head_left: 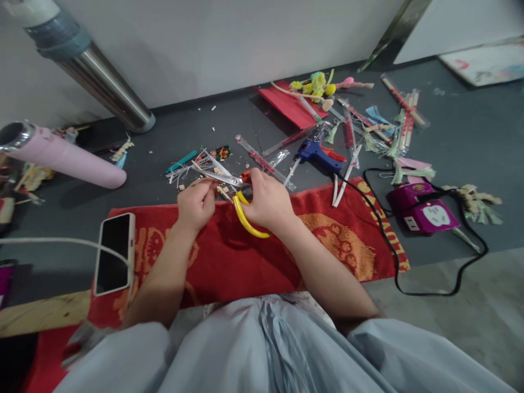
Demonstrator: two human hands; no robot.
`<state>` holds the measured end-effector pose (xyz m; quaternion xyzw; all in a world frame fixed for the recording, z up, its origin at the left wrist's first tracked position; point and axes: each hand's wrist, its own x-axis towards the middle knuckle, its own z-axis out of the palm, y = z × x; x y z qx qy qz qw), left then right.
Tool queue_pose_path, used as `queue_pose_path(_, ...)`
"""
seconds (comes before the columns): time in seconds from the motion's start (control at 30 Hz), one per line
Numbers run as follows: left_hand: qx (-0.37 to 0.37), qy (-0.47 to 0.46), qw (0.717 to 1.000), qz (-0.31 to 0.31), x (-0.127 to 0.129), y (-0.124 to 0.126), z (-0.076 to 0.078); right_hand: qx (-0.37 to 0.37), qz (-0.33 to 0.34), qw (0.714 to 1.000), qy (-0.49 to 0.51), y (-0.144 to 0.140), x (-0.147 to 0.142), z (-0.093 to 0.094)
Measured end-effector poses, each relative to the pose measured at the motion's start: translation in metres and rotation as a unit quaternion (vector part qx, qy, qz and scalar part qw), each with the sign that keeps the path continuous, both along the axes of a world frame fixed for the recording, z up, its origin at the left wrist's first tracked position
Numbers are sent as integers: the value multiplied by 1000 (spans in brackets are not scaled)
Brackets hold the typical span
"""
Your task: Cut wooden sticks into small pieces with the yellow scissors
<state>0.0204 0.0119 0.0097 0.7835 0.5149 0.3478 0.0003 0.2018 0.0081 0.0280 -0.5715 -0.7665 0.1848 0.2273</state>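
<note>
My right hand [268, 199] grips scissors [249, 221] with a yellow lower handle; an orange-red bit shows at the fingers. The silver blades are spread and point left, reaching over my left hand. My left hand [196, 203] is closed in a pinch just below the blades. Near its fingertips shows a short pale stick [224, 192], whose other end I cannot make out. Small pale cut pieces [181, 187] lie around the fingers. Behind the blades are a teal pen-like item [181, 162] and thin white strips [180, 174].
A red towel [245, 267] lies under my forearms, with a phone [115, 254] and its cable at left. Two tall bottles, one pink [69, 155] and one steel [110, 82], stand at left. A blue glue gun [321, 155], its black cord and a purple power socket [423, 210] lie right.
</note>
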Motion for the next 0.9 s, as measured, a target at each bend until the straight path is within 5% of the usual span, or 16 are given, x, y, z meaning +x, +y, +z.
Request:
queue_pose_path(0.6,2,-25,999,47,-3,-2,3,-67,33,996,-52,0,1,8)
queue_pose_path(0.9,-39,-72,997,-3,0,-1,6,28,35,999,-3,4,3,-4)
